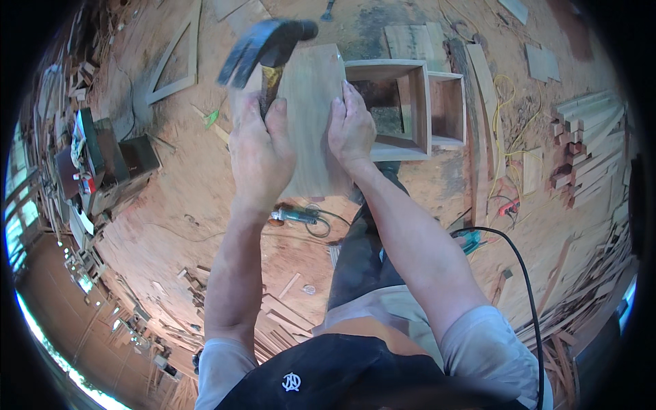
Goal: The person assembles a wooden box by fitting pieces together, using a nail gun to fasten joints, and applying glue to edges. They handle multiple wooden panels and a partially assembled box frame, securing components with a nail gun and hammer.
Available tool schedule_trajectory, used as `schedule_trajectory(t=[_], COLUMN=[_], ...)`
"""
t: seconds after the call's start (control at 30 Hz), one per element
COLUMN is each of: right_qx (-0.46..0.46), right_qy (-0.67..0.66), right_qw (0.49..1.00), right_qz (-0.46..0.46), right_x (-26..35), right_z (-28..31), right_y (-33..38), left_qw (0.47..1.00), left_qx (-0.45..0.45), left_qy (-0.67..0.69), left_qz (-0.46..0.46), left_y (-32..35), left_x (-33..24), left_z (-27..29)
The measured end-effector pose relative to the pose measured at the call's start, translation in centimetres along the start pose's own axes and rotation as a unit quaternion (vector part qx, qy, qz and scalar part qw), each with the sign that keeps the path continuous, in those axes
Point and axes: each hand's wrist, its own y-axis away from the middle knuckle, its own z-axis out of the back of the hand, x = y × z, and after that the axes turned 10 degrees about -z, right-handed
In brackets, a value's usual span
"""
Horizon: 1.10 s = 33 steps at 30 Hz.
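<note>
Sawdust covers the workshop floor [184,198], with offcuts, planks and power tools scattered all around the person standing on it. Left hand [260,154] is closed around the handle of a claw hammer [266,44], whose dark head is raised and blurred above the top edge of a flat wooden board [311,116]. Right hand [350,126] rests on the right edge of that board, fingers curled as if pinching something small against the wood; whether a nail is there cannot be told. The two hands are near each other, with the board between them.

Just beyond the board sits an open wooden box frame [403,109] with at least two compartments, touching or very nearly touching the board's far edge. Its sides and divider look already joined, so the carcass seems largely built. The board appears to be a panel being fixed on; judging from the lifted hammer, that fastening is under way and not finished.

An angle grinder [294,216] lies on the floor below the board, a teal power tool [468,240] with a black cable lies to the right, a yellow cord [504,130] loops by stacked timber [588,150], and a triangular wooden frame [174,58] rests at the upper left.
</note>
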Motion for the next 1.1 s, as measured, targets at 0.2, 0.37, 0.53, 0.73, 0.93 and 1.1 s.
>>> schedule_trajectory(t=[0.2,0.37,0.53,0.73,0.93,1.1], right_qx=[-0.070,-0.057,-0.050,-0.035,-0.023,-0.036], right_qy=[0.005,0.004,0.010,0.002,-0.002,0.012], right_qw=[0.994,0.998,0.997,0.998,0.999,0.998], right_qz=[0.078,0.040,0.050,0.051,0.024,0.055], right_x=[0.3,-0.4,-1.0,-0.9,-0.3,-0.2], right_z=[0.0,-0.8,-1.3,-1.0,-0.7,-0.6], right_y=[-0.7,-0.2,-1.1,-0.5,-0.5,-0.9], left_qw=[0.955,0.997,0.987,0.981,0.977,0.989], left_qx=[0.240,-0.021,0.084,0.095,0.047,0.004], left_qy=[-0.168,-0.051,-0.133,-0.080,-0.065,-0.084], left_qz=[0.049,-0.059,-0.029,0.147,0.196,0.121], left_y=[-4.2,-2.8,-2.7,-1.5,-1.5,-1.8], left_x=[-0.6,1.9,4.7,5.5,8.6,10.1], left_z=[-2.8,-2.6,-1.9,1.6,2.4,3.0])
